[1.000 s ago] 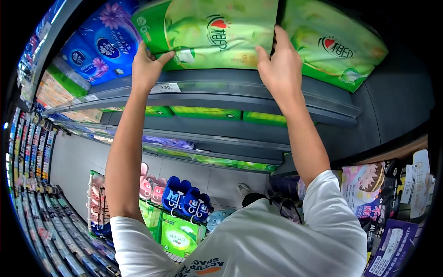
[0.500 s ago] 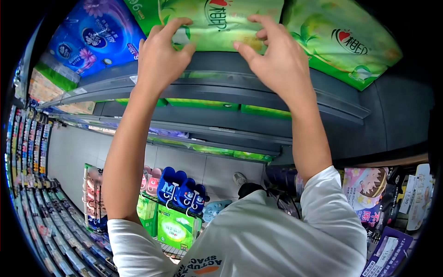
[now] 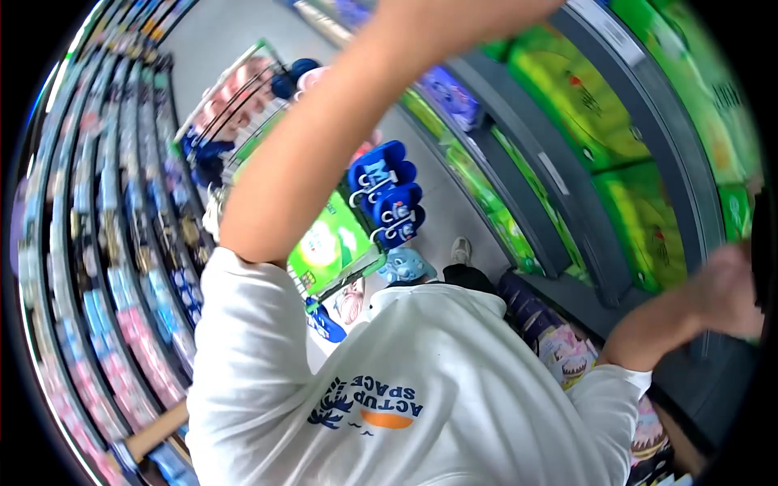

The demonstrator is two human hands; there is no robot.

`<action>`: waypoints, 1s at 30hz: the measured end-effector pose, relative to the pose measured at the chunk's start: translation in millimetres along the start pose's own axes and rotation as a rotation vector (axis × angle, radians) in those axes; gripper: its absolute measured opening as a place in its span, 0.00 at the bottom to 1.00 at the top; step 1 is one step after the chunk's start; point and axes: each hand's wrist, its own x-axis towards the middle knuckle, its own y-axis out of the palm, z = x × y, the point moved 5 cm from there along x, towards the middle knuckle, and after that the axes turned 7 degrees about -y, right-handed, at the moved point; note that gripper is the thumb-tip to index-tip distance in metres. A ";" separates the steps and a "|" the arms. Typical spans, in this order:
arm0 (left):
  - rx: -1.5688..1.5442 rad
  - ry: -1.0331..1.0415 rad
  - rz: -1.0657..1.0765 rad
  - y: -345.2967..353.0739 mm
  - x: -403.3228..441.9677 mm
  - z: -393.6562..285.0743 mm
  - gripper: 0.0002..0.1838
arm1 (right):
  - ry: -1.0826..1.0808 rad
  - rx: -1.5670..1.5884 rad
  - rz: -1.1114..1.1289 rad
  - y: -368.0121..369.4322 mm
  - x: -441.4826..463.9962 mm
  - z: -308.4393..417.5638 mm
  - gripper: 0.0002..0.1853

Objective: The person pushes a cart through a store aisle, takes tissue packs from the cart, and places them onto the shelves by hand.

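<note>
My left forearm crosses the upper middle of the view, and only the wrist end of my left hand [image 3: 506, 12] shows at the top edge. Its fingers are out of frame. My right hand [image 3: 732, 290] is smeared by motion at the right edge, in front of the grey shelf unit, so its fingers cannot be made out. Closest to it is a green tissue pack [image 3: 735, 212] on the shelf. More green tissue packs [image 3: 579, 97] lie on the shelf below, between my two arms.
A wire display rack [image 3: 369, 271] with blue slippers [image 3: 387, 182] and a green pack [image 3: 331, 239] stands in the aisle. Shelves of small packages [image 3: 97, 243] line the left. Colourful bags [image 3: 563, 352] sit low beside my right arm. My shoe [image 3: 461, 251] is on the tiled floor.
Both hands have come off the green tissue pack they were touching. My view has turned and tipped down; my left hand is now at the top edge, my right at the right edge.
</note>
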 end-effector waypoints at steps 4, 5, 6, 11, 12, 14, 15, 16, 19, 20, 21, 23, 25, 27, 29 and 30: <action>0.569 -0.719 0.052 -97.0 -222.1 109.2 0.11 | 0.732 0.363 0.516 138.5 -166.5 -3.7 0.05; 0.640 -0.808 0.080 -126.3 -309.6 126.6 0.11 | 0.710 0.378 0.666 165.4 -222.8 5.1 0.06; 0.817 -1.135 0.209 -158.0 -407.7 131.8 0.14 | 0.856 0.359 0.878 183.2 -294.7 16.0 0.08; 1.158 -1.868 0.299 -244.9 -691.8 -36.6 0.24 | 1.106 0.637 1.553 192.1 -571.5 126.3 0.29; 1.175 -1.835 0.241 -242.8 -713.5 -68.7 0.26 | 1.301 0.720 1.564 190.8 -598.2 148.1 0.30; 1.212 -1.737 0.180 -239.5 -717.3 -95.5 0.27 | 1.330 0.673 1.643 203.1 -602.9 183.6 0.27; 1.250 -1.601 0.181 -236.7 -716.3 -104.8 0.29 | 1.400 0.600 1.668 203.6 -609.9 196.2 0.25; 1.242 -1.622 0.155 -234.4 -723.0 -107.4 0.29 | 1.381 0.599 1.698 210.4 -613.6 206.7 0.25; 1.199 -1.609 -0.147 -229.7 -731.9 -99.6 0.28 | 1.268 0.466 1.799 248.2 -619.1 213.6 0.17; 1.189 -1.613 -0.162 -228.4 -731.4 -100.0 0.28 | 1.254 0.457 1.809 253.0 -616.8 215.4 0.17; 1.192 -1.613 -0.180 -228.2 -730.9 -101.0 0.27 | 1.217 0.373 1.833 256.1 -614.8 215.1 0.16; 1.175 -1.626 -0.207 -230.8 -729.1 -106.5 0.27 | 0.960 0.169 1.888 265.6 -584.5 228.6 0.13; 1.160 -1.613 -0.219 -234.8 -734.5 -110.8 0.27 | 1.027 0.079 1.861 267.3 -591.0 231.7 0.12; 1.165 -1.558 -0.245 -237.4 -735.4 -111.7 0.29 | 1.027 0.055 1.882 269.7 -597.9 228.8 0.13; 1.170 -1.527 -0.261 -239.0 -735.3 -111.9 0.30 | 1.081 0.033 1.875 272.8 -603.1 228.3 0.12; 1.198 -1.498 -0.264 -241.9 -733.8 -113.0 0.31 | 1.148 0.037 1.862 274.1 -604.6 229.3 0.12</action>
